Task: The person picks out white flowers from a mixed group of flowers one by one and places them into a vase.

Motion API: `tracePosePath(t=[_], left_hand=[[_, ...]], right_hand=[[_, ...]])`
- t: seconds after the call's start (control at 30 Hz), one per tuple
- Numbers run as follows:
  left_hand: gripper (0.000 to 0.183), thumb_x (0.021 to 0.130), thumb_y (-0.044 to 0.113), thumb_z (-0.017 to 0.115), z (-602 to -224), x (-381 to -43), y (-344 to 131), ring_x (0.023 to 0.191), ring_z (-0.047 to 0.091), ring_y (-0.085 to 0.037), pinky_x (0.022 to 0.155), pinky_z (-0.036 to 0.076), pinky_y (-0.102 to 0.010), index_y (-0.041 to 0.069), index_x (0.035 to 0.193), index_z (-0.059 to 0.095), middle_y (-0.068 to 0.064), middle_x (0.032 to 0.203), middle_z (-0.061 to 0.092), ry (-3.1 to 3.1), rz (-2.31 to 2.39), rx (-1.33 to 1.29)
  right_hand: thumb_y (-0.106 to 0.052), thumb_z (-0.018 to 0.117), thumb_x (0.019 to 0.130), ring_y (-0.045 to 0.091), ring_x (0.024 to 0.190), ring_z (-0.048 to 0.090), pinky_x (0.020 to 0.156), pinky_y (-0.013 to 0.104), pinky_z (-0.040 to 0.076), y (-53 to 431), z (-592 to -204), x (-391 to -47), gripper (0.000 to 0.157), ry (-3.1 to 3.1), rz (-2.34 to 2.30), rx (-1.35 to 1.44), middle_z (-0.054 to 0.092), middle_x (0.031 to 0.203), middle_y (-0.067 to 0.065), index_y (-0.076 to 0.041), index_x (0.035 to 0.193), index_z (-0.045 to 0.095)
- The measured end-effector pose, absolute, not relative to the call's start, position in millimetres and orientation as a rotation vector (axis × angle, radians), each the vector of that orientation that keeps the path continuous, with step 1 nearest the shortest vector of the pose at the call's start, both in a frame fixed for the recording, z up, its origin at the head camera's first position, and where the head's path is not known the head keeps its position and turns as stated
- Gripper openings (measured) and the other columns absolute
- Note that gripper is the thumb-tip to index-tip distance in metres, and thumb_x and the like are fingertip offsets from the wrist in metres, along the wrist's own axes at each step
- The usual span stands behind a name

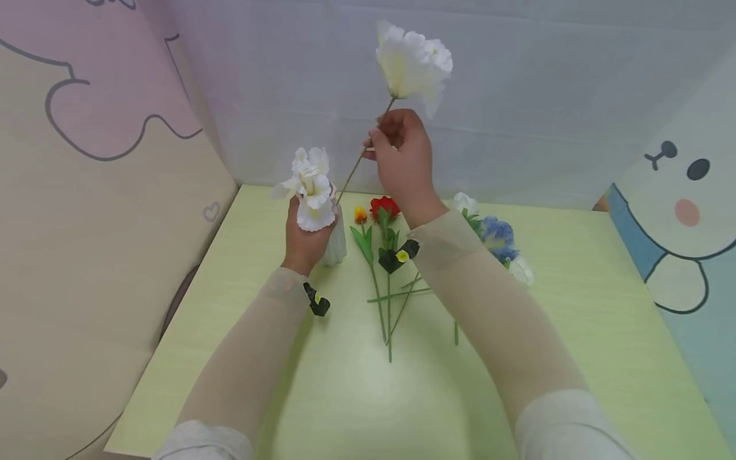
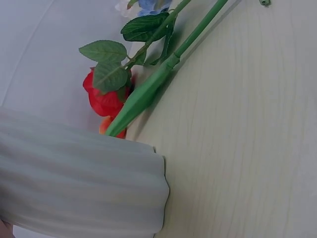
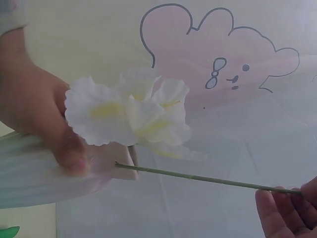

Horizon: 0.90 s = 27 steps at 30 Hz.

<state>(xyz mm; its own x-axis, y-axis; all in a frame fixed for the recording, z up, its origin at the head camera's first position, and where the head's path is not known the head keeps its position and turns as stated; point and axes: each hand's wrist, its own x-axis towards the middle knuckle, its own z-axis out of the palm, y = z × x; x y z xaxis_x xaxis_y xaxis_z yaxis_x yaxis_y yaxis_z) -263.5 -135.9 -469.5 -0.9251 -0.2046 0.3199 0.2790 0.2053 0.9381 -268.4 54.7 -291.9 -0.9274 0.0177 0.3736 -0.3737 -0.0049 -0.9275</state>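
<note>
My left hand (image 1: 307, 239) grips a white ribbed vase (image 1: 336, 246) near its top. A white iris-like flower (image 1: 313, 188) stands out of the vase, its bloom overlapping that hand in the head view. Up and to the right, my right hand (image 1: 405, 150) pinches the thin stem of a large white flower (image 1: 411, 64) between thumb and fingers. The bloom is above that hand, and the stem slants down left. In the right wrist view the stem's lower end (image 3: 121, 165) lies right at the rim of the vase (image 3: 106, 173).
On the table (image 1: 345, 396) lie an orange tulip (image 1: 360, 215), a red rose (image 1: 384, 206), a blue flower (image 1: 497, 236) and white flowers (image 1: 520, 269). Their green stems cross toward the front. A white cloth backdrop (image 1: 517, 115) stands behind, with cartoon-printed panels on both sides.
</note>
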Motion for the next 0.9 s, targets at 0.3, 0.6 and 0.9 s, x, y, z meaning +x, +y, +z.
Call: tracePosePath(t=[0.3, 0.6, 0.9], left_hand=[[0.074, 0.087, 0.016, 0.082, -465, -258, -134, 0.132, 0.049, -0.021, 0.114, 0.037, -0.037, 0.007, 0.147, 0.041, -0.006, 0.146, 0.050, -2.115, -1.814, -0.031], [0.072, 0.086, 0.014, 0.082, -468, -257, -136, 0.130, 0.049, -0.024, 0.113, 0.037, -0.039, 0.006, 0.146, 0.042, -0.009, 0.145, 0.051, -2.065, -1.822, -0.048], [0.073, 0.084, 0.011, 0.083, -467, -254, -130, 0.129, 0.051, -0.023, 0.113, 0.038, -0.038, 0.006, 0.145, 0.043, -0.008, 0.144, 0.052, -2.062, -1.817, -0.054]], right_hand=[[-0.003, 0.057, 0.104, 0.032, 0.092, 0.067, 0.082, 0.033, 0.060, 45, -280, -271, 0.008, -1.852, 2.087, 0.349, 0.061, 0.099, 0.015, -0.003, 0.112, 0.054], [-0.003, 0.059, 0.103, 0.023, 0.089, 0.067, 0.080, 0.030, 0.059, 31, -273, -274, 0.009, -1.956, 2.043, 0.296, 0.060, 0.098, 0.009, -0.002, 0.111, 0.055], [-0.005, 0.060, 0.103, 0.024, 0.086, 0.067, 0.078, 0.028, 0.059, 24, -295, -279, 0.013, -2.043, 2.040, 0.239, 0.061, 0.096, 0.011, 0.002, 0.113, 0.057]])
